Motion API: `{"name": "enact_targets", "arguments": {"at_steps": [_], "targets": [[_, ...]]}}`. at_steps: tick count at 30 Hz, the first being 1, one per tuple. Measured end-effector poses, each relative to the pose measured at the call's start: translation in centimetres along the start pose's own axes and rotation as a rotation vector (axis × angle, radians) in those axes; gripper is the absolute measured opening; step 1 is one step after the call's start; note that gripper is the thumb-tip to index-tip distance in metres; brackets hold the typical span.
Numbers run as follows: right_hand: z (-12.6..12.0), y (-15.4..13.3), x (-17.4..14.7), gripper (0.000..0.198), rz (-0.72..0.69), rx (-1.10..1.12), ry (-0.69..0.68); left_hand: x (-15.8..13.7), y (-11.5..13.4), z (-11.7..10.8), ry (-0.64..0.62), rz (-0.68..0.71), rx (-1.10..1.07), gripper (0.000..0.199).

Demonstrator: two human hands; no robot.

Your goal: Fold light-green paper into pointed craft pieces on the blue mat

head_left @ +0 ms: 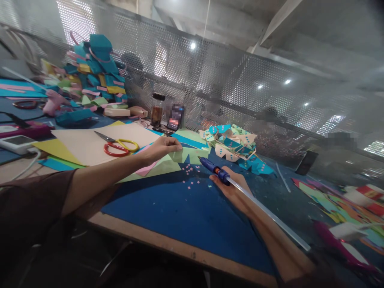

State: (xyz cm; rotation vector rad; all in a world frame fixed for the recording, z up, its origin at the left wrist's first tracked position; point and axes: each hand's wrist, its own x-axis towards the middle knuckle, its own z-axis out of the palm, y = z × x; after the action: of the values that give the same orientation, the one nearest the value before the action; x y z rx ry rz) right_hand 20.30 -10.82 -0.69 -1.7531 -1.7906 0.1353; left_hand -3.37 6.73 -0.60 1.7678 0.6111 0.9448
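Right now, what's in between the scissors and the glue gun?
In the head view, the left hand and some pale green paper are between the scissors and the glue gun. Tiny pink squares lie scattered near the gun's tip.

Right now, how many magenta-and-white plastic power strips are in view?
2: the left power strip near the picture's left edge, the right power strip at lower right. Others may be hidden.

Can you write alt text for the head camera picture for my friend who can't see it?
A person's right hand holds a blue glue gun with a long clear stick, near tiny pink squares on a blue tabletop. The left hand is near pale green paper and red-and-yellow-handled scissors.
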Motion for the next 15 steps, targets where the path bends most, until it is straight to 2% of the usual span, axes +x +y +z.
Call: {"name": "enact_targets", "arguments": {"at_steps": [15], "targets": [[0.32,0.35,0.16,0.034,-0.002,-0.002,0.009,-0.30,0.32,0.14,-0.010,-0.015,0.001,0.020]]}}
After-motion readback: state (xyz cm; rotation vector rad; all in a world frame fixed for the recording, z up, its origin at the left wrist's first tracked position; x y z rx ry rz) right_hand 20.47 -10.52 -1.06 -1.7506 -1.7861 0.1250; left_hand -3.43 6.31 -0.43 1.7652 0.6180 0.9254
